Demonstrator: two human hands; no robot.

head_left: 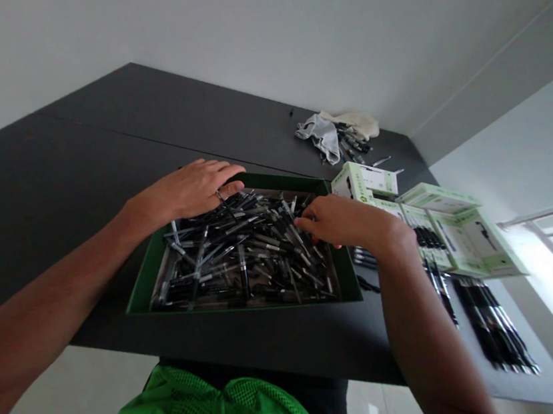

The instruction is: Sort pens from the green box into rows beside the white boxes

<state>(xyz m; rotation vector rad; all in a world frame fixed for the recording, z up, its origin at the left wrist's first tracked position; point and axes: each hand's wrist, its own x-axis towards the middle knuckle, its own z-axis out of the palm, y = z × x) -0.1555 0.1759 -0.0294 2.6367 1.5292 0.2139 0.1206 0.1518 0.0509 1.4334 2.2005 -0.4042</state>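
Observation:
A green box [140,277] full of loose black and clear pens [242,255] sits on the dark table in front of me. My left hand [198,188] is at the box's far left corner, fingers stretched over the rim and thumb apart, with a thin dark piece showing by the thumb. Over the right side of the box, my right hand [323,220] has its fingers bent down among the pens. Its thumb and fingertips are closed together, and whatever is between them is hidden.
Right of the box stand light-green and white pen cartons [476,236], some open with pens inside. Rows of black pens [495,324] lie nearer the front. Towards the back are a crumpled grey cloth [321,136], a cream cloth [360,124] and more pens [353,144]. A wall borders the dark table [108,113].

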